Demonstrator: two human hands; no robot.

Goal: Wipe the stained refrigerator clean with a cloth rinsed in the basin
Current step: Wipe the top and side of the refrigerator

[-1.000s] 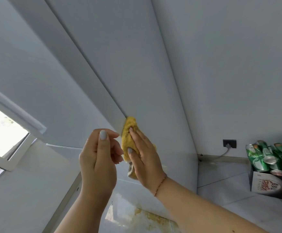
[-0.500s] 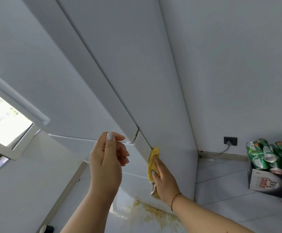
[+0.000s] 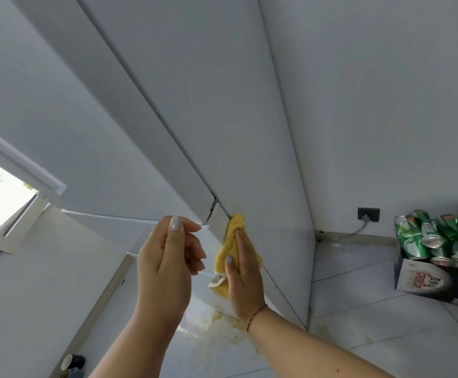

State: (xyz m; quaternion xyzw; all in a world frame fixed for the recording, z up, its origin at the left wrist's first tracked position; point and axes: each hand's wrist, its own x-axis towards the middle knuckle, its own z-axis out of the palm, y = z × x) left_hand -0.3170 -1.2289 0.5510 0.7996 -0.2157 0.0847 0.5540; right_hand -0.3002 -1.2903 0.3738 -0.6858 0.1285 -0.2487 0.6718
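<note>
The white refrigerator fills the upper view, seen tilted, with the seam between its upper and lower doors at the centre. My right hand presses a yellow cloth flat against the fridge's front corner edge, just below and right of the upper door's lower corner. Its fingers lie straight over the cloth, and a fold of cloth hangs below the thumb. My left hand is raised beside it, fingers curled, with the fingertips pinching the lower corner of the upper door. No basin is in view.
A cardboard box of green cans stands on the tiled floor at the right. A plugged wall socket sits low behind the fridge. Yellowish spill marks lie on the floor below my hands. A window is at left, a cup bottom left.
My right hand slid the cloth down the fridge edge from the door corner, then back up to just below it. My left hand stayed at the door's lower corner.
</note>
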